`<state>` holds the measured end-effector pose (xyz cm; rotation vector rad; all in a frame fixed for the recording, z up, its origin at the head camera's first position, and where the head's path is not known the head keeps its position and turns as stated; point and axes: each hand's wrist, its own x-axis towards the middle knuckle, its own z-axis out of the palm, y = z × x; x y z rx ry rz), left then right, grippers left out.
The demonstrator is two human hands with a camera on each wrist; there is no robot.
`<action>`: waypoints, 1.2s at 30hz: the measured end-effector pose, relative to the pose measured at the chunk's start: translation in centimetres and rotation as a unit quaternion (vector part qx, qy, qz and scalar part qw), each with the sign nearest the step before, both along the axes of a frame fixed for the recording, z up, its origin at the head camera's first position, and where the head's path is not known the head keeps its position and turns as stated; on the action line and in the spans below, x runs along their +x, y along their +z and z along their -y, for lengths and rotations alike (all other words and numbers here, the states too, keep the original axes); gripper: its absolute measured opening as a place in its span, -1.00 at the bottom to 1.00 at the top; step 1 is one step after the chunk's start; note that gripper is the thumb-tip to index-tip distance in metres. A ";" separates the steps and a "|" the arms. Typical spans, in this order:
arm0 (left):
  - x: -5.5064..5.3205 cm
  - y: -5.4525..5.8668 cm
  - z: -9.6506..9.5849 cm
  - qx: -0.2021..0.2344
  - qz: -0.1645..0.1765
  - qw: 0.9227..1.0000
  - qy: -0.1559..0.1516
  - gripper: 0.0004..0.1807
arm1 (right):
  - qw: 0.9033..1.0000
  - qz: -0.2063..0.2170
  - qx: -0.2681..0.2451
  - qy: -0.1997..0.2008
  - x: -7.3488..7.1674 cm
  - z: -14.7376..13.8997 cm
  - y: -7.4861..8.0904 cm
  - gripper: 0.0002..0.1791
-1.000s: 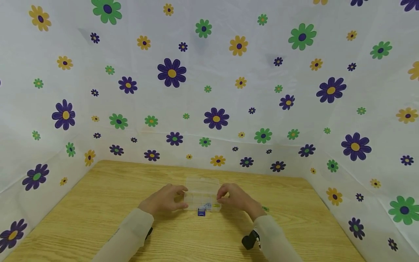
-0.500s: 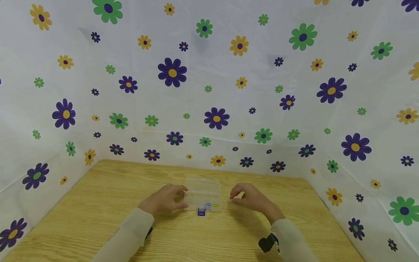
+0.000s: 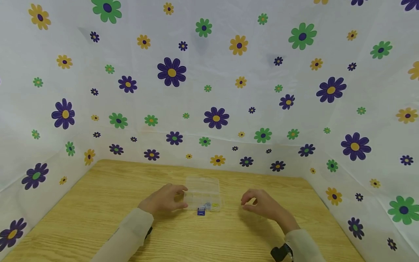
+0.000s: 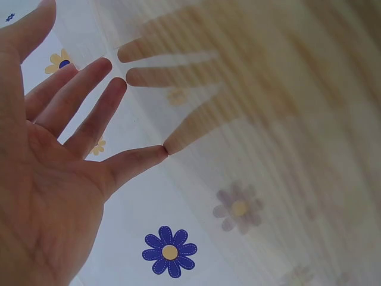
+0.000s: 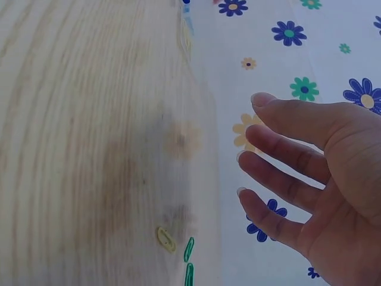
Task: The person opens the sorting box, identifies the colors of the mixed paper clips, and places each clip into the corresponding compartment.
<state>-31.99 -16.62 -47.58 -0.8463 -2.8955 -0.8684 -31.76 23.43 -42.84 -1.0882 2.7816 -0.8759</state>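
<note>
A clear plastic compartment box point(image 3: 196, 199) stands on the table with its lid point(image 3: 202, 185) raised at the back. Light blue pieces point(image 3: 207, 205) and a yellow piece point(image 3: 215, 205) lie in its front compartments, and a dark blue clasp point(image 3: 201, 211) is at the front. My left hand point(image 3: 165, 198) is at the box's left side, thumb and fingertips right by its edge; fingers are spread in the left wrist view. To the right of the box, my right hand point(image 3: 263, 203) hovers over the table with loosely bent fingers, holding nothing in the right wrist view.
On the wooden table point(image 3: 203, 240), a yellow paper clip point(image 5: 165, 238) and green paper clip shapes point(image 5: 189, 250) lie below my right hand. A white curtain point(image 3: 196, 102) with printed flowers encloses the back and sides. My wrists carry black camera mounts point(image 3: 281, 251).
My right hand has left the box's right side and moved to the right, over the table, its fingers loosening. My left hand has stayed at the box's left side.
</note>
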 end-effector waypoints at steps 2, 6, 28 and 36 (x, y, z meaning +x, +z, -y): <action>0.0 0.0 0.0 0.000 0.001 1.000 -0.001 -0.32 | 1.000 0.006 -0.006 -0.001 0.3 -0.2 -0.1 -0.91; 0.0 0.0 0.0 0.000 0.002 1.000 -0.002 -0.32 | 1.000 0.013 -0.012 -0.009 0.8 -0.6 -0.5 -0.91; -0.3 -0.4 0.1 -0.007 -0.002 1.000 0.002 -0.34 | 0.998 0.036 -0.021 -0.042 1.5 -3.2 -1.5 -0.93; -0.5 -0.3 0.1 -0.007 0.001 1.000 -0.002 -0.32 | 0.997 0.034 -0.013 -0.062 0.9 -4.8 -2.6 -0.93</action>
